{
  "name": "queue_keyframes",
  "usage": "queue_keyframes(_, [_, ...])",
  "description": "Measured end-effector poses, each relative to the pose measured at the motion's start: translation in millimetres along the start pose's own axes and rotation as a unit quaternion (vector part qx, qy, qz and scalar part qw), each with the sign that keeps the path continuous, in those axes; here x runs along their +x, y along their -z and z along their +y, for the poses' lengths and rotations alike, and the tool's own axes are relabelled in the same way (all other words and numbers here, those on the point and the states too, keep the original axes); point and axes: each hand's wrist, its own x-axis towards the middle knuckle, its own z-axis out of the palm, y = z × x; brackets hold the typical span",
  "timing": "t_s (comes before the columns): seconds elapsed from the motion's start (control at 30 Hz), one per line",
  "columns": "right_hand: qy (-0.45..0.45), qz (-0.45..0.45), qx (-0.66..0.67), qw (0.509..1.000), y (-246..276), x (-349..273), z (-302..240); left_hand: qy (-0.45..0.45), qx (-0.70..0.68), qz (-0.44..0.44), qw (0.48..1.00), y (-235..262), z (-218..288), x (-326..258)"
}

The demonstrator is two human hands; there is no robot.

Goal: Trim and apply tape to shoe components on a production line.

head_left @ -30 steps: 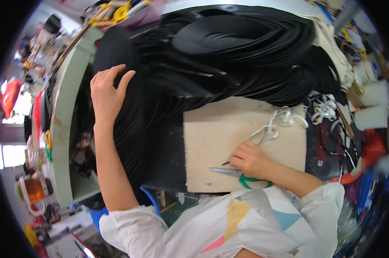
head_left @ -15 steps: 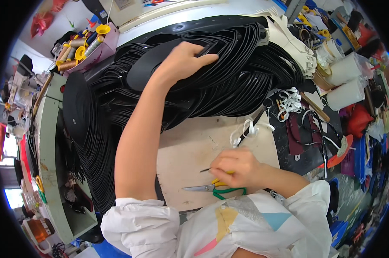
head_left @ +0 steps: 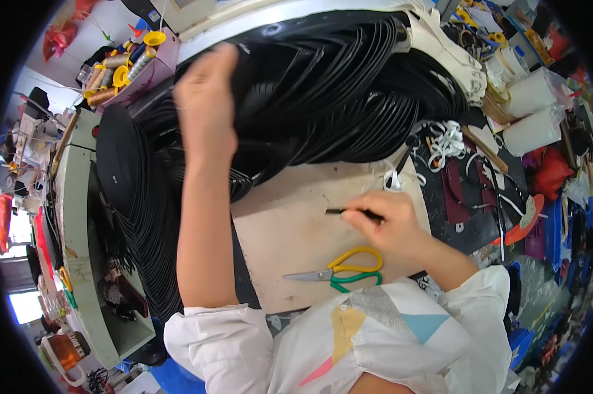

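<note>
My left hand (head_left: 206, 92), smeared by motion, is over the left part of a big heap of black, flat, curved pieces (head_left: 349, 79). Whether its fingers hold one of these pieces cannot be made out. My right hand (head_left: 391, 223) is closed above the pale work board (head_left: 276, 230), thumb and fingers pinching a slim black piece (head_left: 334, 211) that sticks out to the left. More of this dark piece shows inside the grip; its kind is unclear. Below that hand, scissors (head_left: 319, 274) with one yellow and one green handle loop lie on the board, blades pointing left.
Thread spools fill a pink box (head_left: 158, 65) at the back left. Another black stack (head_left: 129, 177) drapes down the left side. To the right are white straps (head_left: 446, 146), dark red pieces (head_left: 455, 190) and white rolls (head_left: 536, 134). Cream pieces (head_left: 444, 56) lie at the back right.
My left hand has moved left across the black heap. My right hand has risen away from the scissors, still pinching the slim black piece, and the scissors' yellow loop now shows fully.
</note>
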Motion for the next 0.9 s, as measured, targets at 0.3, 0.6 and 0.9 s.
queue_keyframes(0.3, [-0.177,-0.078,0.228,0.954,29.9,3.9,-22.2,0.193,0.089,-0.092,0.973,42.5,57.4,-166.5])
queue_keyframes(0.6, [-0.23,-0.188,0.241,0.924,-3.1,3.6,-42.6,0.296,-0.032,-0.149,0.943,54.9,22.6,-223.1])
queue_keyframes(0.9, [-0.259,-0.215,0.201,0.92,-12.1,6.7,-39.5,0.304,-0.014,-0.202,0.931,58.6,23.9,-224.3])
